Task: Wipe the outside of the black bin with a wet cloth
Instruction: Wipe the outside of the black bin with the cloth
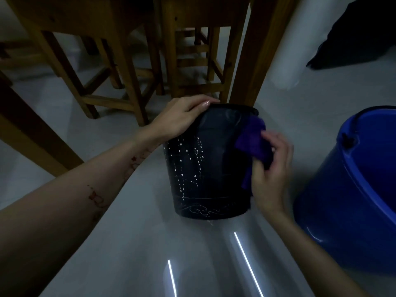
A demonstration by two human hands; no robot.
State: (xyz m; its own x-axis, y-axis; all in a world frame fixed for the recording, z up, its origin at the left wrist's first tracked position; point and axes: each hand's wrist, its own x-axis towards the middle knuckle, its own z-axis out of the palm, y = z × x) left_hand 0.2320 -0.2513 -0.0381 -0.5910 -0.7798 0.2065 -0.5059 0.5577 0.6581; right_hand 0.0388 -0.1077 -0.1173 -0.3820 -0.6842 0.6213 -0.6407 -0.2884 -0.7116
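Gripping the black bin (205, 168) by its rim, left hand (180, 118) steadies it; right hand (272, 166), a bit blurry, clutches the purple cloth (250, 140) against its right side.

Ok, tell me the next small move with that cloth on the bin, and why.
Probably drag the purple cloth down the round black plastic bin: the right hand presses it near the rim on the right side, and the left hand steadies the rim.
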